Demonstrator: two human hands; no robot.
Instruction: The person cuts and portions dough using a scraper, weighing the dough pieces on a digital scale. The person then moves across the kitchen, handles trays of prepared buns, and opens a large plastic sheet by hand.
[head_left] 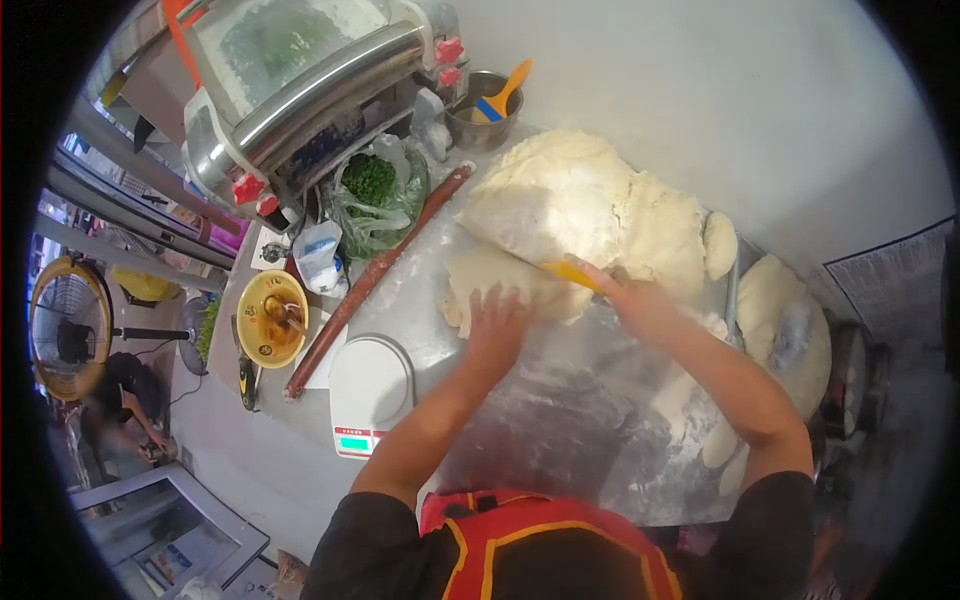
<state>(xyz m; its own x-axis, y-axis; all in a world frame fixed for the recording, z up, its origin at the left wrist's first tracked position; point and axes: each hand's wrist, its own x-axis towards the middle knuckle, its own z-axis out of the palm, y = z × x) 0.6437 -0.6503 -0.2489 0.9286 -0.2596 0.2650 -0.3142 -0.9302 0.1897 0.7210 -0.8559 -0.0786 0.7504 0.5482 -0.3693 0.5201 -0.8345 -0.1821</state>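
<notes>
Right hand (pixel 630 297) around yellow handle (pixel 570 274) beside dough (pixel 565 190)

Left hand (pixel 497 325) on dough piece (pixel 505 270)

Arms (pixel 437 413) extended forward, left fingers (pixel 492 303) spread, right fingers (pixel 598 279) gripping

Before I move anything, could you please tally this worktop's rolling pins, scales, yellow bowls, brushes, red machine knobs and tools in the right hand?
Rolling pins: 1
Scales: 1
Yellow bowls: 1
Brushes: 1
Red machine knobs: 4
Tools in the right hand: 1
Total: 9
</notes>
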